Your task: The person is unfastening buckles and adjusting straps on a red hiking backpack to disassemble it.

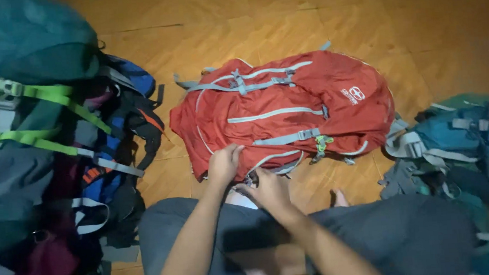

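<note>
A red backpack (pixel 289 108) with grey straps and zips lies flat on the wooden floor in front of me. My left hand (pixel 223 163) rests on its near edge, fingers curled onto the red fabric. My right hand (pixel 266 189) is just beside it, at the lower edge of the pack, pinching something small and dark, apparently a zip pull; the fingertips hide it. My legs in grey trousers (pixel 380 231) fill the bottom of the view.
A pile of dark green, blue and maroon backpacks with lime straps (pixel 36 154) stands at the left. A teal and grey backpack (pixel 460 144) lies at the right. The wooden floor (pixel 247 21) stretches beyond the red pack.
</note>
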